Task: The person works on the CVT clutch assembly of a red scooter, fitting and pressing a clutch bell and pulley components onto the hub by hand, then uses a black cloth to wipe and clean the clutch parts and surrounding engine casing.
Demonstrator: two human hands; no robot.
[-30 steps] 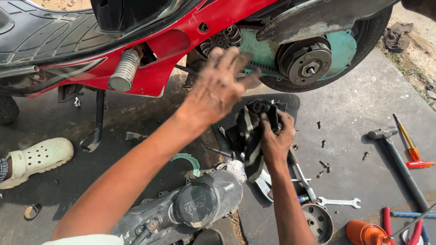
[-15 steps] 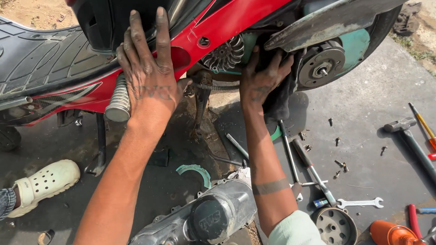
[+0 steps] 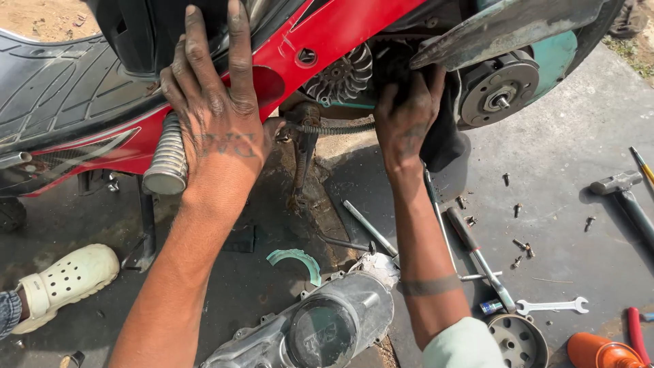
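The left hand (image 3: 214, 126) lay flat on the scooter's red side panel (image 3: 327, 37), fingers spread, touching a ribbed footpeg (image 3: 165, 155) below them. The right hand (image 3: 407, 116) pressed a dark cloth (image 3: 443, 140) against the engine, fingers curled into it, beside the finned fan (image 3: 340, 76).

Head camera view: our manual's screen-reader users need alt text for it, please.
A person's left hand presses flat on a red scooter's side panel while the right hand reaches into the opened engine bay. A removed engine cover, wrench and loose bolts lie on the concrete.
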